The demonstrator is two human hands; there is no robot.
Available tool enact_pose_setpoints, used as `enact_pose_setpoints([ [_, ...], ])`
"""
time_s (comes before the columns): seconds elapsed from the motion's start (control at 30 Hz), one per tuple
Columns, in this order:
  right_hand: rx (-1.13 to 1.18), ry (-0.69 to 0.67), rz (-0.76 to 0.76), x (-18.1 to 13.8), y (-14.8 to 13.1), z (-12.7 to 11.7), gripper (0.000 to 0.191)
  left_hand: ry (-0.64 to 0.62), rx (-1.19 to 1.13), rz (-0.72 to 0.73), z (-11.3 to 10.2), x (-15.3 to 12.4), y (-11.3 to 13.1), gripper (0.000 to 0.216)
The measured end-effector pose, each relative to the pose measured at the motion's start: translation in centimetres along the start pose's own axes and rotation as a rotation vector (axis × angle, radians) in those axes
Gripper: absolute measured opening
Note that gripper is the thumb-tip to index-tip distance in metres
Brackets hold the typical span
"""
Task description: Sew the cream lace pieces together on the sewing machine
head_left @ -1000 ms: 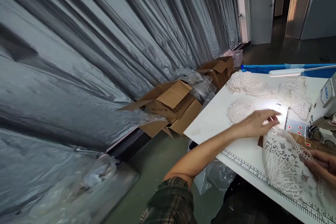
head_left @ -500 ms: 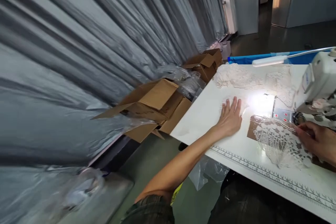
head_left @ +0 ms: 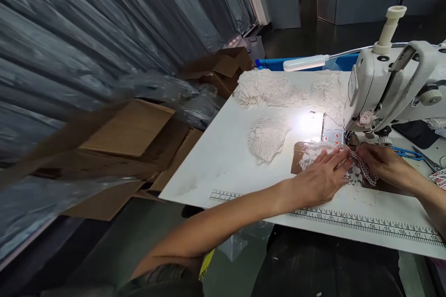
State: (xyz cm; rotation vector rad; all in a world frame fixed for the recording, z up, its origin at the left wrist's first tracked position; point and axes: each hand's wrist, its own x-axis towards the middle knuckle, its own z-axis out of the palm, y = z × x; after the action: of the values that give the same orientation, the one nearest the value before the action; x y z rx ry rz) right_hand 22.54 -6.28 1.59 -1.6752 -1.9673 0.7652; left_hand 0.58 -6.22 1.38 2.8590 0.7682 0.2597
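A piece of white lace (head_left: 356, 174) lies just in front of the sewing machine (head_left: 369, 83), partly hidden beneath my hands. My left hand (head_left: 322, 178) rests on it, palm down with the fingers stretched out flat towards the needle area. On the other side, my right hand (head_left: 379, 160) pinches the scalloped edge of the lace close to the presser foot. A separate lace piece (head_left: 268, 137) lies flat to the left of the machine. Brown board (head_left: 297, 160) shows under the worked lace.
Heaped lace (head_left: 265, 88) and another lace stack (head_left: 327, 93) sit at the back of the white table (head_left: 195, 176). A lamp (head_left: 306, 62) shines there. Blue-handled scissors (head_left: 407, 153) lie right of the machine. A ruler strip (head_left: 348, 220) runs along the front edge; cardboard boxes (head_left: 128, 130) stand left.
My left hand has left the flat lace piece on the left and moved right onto the lace by the machine. My right hand still holds that lace. The view has swung right.
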Motion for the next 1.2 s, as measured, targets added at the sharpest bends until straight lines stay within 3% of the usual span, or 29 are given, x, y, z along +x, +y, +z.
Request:
enact_pose_setpoints([
  [0.1, 0.069, -0.133, 0.071, 0.1, -0.3, -0.3, 0.038, -0.093, 0.049, 0.024, -0.4, 1.2, -1.9, 0.055],
  [0.17, 0.091, -0.130, 0.121, 0.2, -0.2, -0.4, 0.034, -0.090, 0.068, 0.085, -1.2, 1.8, -3.7, 0.056],
  [0.37, 0.126, -0.060, 0.136, 0.0, -0.2, -0.3, 0.030, 0.112, 0.122, 0.250, -1.6, 2.3, -6.7, 0.052],
  [0.57, 0.065, 0.071, 0.117, -1.1, -2.3, 0.6, 0.028, 0.112, 0.120, 0.248, -0.8, 1.9, -6.3, 0.048],
  [0.67, -0.060, 0.179, -0.016, -1.8, -3.2, 1.8, 0.025, 0.190, 0.118, 0.246, -1.0, 1.6, -5.7, 0.045],
  [0.8, -0.314, 0.225, -0.200, -2.3, -3.8, 3.6, 0.032, 0.264, 0.038, 0.308, -0.7, 1.8, -5.0, 0.025],
  [0.9, -0.414, 0.194, -0.246, -2.2, -3.7, 3.4, 0.036, 0.216, -0.001, 0.329, -0.1, 2.0, -4.9, 0.022],
  [1.0, -0.207, 0.037, -0.317, -1.5, -3.0, 1.5, 0.033, 0.188, 0.005, 0.286, 0.3, 1.9, -5.1, 0.026],
  [1.07, -0.126, -0.038, -0.273, -0.7, -2.3, 0.0, 0.034, 0.214, -0.002, 0.290, 0.4, 1.7, -5.2, 0.028],
  [1.2, -0.178, -0.022, -0.033, 0.3, -1.0, -1.0, 0.036, 0.260, -0.048, 0.287, 0.4, 1.5, -5.2, 0.029],
])
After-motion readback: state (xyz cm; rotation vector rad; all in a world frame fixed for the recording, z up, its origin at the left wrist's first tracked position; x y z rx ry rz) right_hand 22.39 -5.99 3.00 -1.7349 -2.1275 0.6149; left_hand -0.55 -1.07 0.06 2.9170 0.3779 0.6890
